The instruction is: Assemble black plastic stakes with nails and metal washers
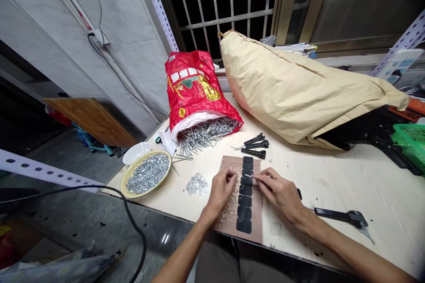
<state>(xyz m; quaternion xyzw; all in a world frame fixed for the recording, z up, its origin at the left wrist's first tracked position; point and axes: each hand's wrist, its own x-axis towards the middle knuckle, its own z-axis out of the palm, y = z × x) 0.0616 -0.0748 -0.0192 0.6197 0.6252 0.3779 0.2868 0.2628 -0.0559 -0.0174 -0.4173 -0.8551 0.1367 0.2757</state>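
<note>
My left hand (222, 190) is over the left part of a brown board (256, 212). Its thumb and forefinger are pinched together, and I cannot make out what is between them. My right hand (282, 192), coming in from the right, pinches a thin silver pin (248, 175) whose tip points left. The pin lies over a column of black rounded pads (245, 201) down the board's middle. Pale crumbs are scattered on the board left of the pads. Beyond the board, several black-handled tools with thin metal shafts (254, 144) lie together.
A red bag (192, 79) spills metal pins (206, 135). A yellow bowl (168, 172) of small metal pieces stands left, beside a small pile of them (196, 184). A large tan sack (282, 79) spills black parts. Another black-handled tool (338, 216) lies right, near a green basket (410, 139).
</note>
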